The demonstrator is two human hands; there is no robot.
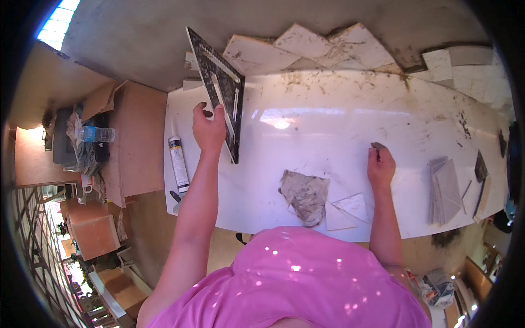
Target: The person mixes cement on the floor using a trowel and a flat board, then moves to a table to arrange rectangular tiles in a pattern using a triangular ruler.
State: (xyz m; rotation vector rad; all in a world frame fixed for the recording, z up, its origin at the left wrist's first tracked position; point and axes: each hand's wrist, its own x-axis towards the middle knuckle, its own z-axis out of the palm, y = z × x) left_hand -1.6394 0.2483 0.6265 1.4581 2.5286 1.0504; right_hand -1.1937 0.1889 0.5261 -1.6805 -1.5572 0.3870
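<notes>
My left hand (209, 129) is at the left part of the white tabletop, its thumb over the edge of a black triangular speed square (238, 98). The square is tilted, its upper tip overlapping the wall behind. My left fingers are bent and their tips look dark. Over the right half of the table, my right hand (381, 164) is closed, thumb and fingers together at dark tips; whatever it may pinch is too small to make out. Between the forearms lie a crumpled grey cloth (306, 195) and white tile pieces (350, 210) at the near edge.
A sealant tube (178, 164) lies along the left edge of the table (306, 128). At right stands a stack of grey tiles (445, 191) beside dark slivers. Broken white tiles (306, 44) lean along the wall. A brown board box (139, 136) stands left, near a plastic bottle (98, 134).
</notes>
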